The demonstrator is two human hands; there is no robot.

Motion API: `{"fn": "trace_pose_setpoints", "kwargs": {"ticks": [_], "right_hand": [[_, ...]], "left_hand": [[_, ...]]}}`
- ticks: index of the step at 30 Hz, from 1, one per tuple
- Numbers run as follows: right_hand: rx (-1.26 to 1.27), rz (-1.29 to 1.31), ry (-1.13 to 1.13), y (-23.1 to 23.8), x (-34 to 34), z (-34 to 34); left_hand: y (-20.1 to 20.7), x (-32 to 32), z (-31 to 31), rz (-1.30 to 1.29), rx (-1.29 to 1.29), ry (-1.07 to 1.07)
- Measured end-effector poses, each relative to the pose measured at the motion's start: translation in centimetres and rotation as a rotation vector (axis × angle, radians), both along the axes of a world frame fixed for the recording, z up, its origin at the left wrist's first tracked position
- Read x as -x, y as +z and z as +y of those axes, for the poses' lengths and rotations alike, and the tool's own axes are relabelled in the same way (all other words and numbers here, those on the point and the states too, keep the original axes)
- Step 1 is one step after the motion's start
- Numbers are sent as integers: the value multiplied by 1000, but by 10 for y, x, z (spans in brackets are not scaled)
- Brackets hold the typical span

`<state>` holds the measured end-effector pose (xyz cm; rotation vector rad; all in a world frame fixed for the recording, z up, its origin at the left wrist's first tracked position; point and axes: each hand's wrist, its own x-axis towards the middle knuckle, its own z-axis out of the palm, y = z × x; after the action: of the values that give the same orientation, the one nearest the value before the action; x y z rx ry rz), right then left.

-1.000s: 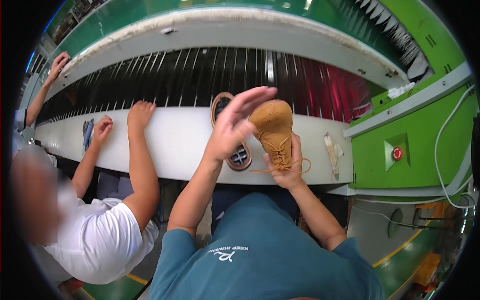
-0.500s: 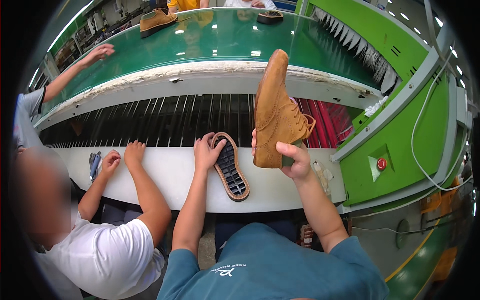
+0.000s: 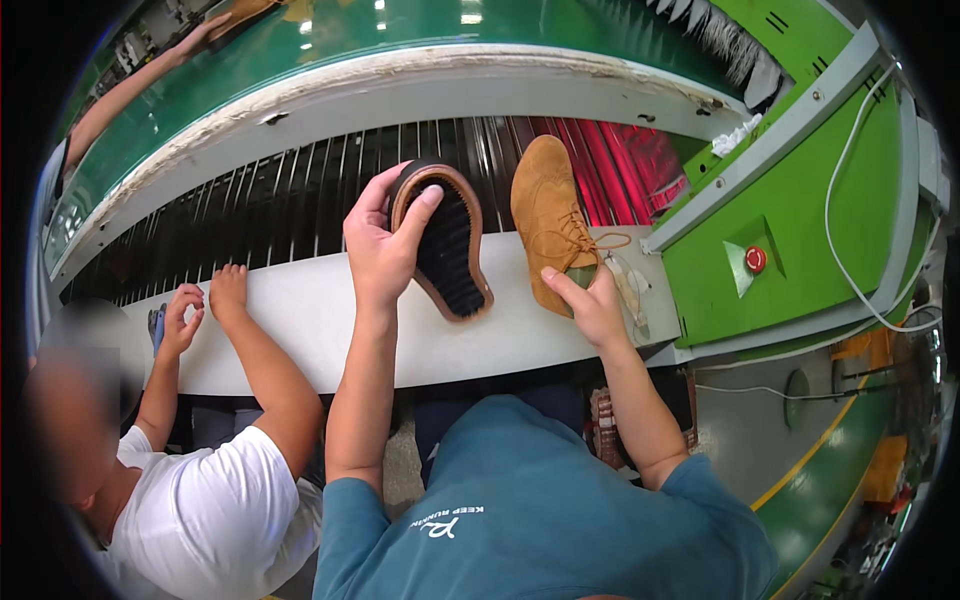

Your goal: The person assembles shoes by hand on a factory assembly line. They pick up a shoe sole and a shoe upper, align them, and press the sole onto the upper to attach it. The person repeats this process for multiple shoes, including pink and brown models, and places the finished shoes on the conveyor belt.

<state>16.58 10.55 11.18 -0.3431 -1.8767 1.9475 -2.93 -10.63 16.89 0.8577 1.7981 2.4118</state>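
Note:
My left hand [image 3: 385, 250] grips a shoe sole [image 3: 448, 255] by its far end, the thumb pressed over the brown rim. Its black, ribbed inner side faces me, tilted and raised above the white bench [image 3: 420, 345]. In my right hand [image 3: 592, 305] is a tan lace-up shoe upper [image 3: 543, 215], toe pointing away, my thumb at its ankle opening and its laces hanging to the right. The fingers beneath the upper are hidden. Sole and upper are side by side, apart from each other.
Dark rollers [image 3: 300, 205] run behind the bench, with the green conveyor belt [image 3: 330, 45] beyond. A green machine [image 3: 800, 250] with a red button [image 3: 755, 259] stands to the right. At left, a co-worker's hands [image 3: 205, 305] rest on the bench; another person's arm [image 3: 110, 95] reaches over the belt.
My left hand has lifted the sole off the bench. The upper has come lower and turned to show its laces. At far left, another person's hand now reaches a tan shoe on the belt.

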Motion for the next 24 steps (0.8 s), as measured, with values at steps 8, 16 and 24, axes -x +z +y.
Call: {"fn": "trace_pose_setpoints", "kwargs": {"ticks": [8, 16, 24], "right_hand": [[-429, -287, -191, -38, -22, 33], [-840, -694, -35, -4, -29, 42], [-1009, -401, -262, -10, -26, 42]], "left_hand": [[-28, -122, -21, 461, 516, -108], [-56, -88, -9, -255, 517, -194], [43, -16, 16, -35, 263, -132]]}}
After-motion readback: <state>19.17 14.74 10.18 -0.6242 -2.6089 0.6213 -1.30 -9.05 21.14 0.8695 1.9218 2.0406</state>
